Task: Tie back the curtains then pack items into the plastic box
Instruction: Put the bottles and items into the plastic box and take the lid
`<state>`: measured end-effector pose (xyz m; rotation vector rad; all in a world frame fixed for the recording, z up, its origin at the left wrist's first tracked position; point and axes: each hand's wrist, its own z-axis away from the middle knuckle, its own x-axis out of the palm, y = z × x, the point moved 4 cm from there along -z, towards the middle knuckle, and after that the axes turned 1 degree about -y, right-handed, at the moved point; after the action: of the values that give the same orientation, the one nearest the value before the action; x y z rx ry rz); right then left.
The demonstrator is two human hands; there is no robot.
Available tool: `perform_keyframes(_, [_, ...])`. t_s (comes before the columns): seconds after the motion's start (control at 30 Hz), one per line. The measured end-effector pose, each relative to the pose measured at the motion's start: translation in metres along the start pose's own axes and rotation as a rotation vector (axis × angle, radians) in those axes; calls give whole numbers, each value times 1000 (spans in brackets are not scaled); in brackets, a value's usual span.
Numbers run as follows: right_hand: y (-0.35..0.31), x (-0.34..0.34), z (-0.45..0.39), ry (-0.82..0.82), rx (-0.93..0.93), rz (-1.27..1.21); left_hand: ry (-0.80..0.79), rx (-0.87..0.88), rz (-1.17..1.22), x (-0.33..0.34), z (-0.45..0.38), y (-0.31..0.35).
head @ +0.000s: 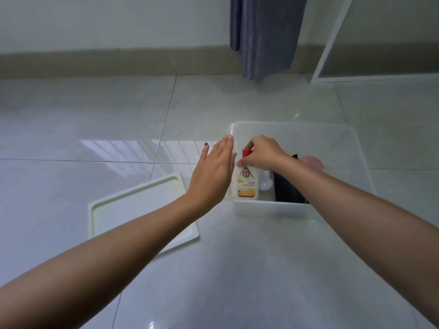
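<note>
Lid (142,210) lies flat on the glossy tiled floor (95,115), nearest, left of the box; off-white plastic, raised rim, rounded corners.

Left hand (215,172) flat, fingers straight and together, held against or just beside the box's left wall; holds nothing. Contact with the wall cannot be told.

Right hand (261,153) pinches the red cap (245,153) of a bottle (247,184), which stands upright in the near-left corner of the plastic box (308,129). Bottle: white smooth plastic, yellow-orange label, tall and narrow.

Risk, as judged: grip sits high on the cap, so on release the tall bottle may tip onto the small white rounded thing (265,184) beside it. The cap could also loosen if twisted. Box is light, translucent, and may slide on slick tile if the left hand lets go.

Also inside: a dark flat item (288,188) and a pink round thing (312,161), partly hidden.

Farthest: blue-grey curtain (263,36), hanging in soft folds, hem clear of the floor; whether it is tied cannot be told.
</note>
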<state>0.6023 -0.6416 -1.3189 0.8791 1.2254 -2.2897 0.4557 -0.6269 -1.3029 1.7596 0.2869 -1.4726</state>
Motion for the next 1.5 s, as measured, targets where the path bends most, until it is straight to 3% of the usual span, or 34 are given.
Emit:
perform_keyframes(0.23, [23, 13, 1, -301, -29, 105, 19, 6, 12, 0, 0, 0])
perform_keyframes(0.33, [28, 12, 1, -267, -51, 148, 25, 4, 18, -1, 0, 1])
perform_keyframes(0.43, [33, 10, -1, -200, -41, 29, 18, 5, 26, -2, 1, 2])
perform_keyframes(0.6, [42, 1, -6, 148, -49, -34, 5, -4, 24, -2, 1, 2])
perform_keyframes(0.77, [23, 14, 2, -47, -226, 289, 1, 4, 1, -2, 0, 1])
perform_keyframes(0.83, [23, 17, 5, -54, -228, 407, 1, 7, -4, -2, -1, 1])
perform_keyframes(1.0, [15, 13, 12, -118, -131, 357, -25, -10, 15, -6, 0, 0])
perform_keyframes(1.03, [4, 7, 16, -81, -122, 327, -42, -6, 19, -9, 1, -3])
perform_keyframes(1.1, [-30, -13, 27, 144, -168, 237, -45, -19, 52, -19, 4, -15])
perform_keyframes(1.2, [-84, -40, 56, 457, -293, -22, 59, -171, 127, -41, 11, -59])
perform_keyframes(1.27, [-113, -32, 73, 470, -363, -178, 153, -344, 151, -56, 24, -103])
perform_keyframes(1.4, [-136, 59, 81, 189, -395, -195, 199, -915, 188, -60, 94, -200])
perform_keyframes(1.5, [-121, 142, 75, -162, -222, -3, 126, -1278, 281, -41, 164, -235])
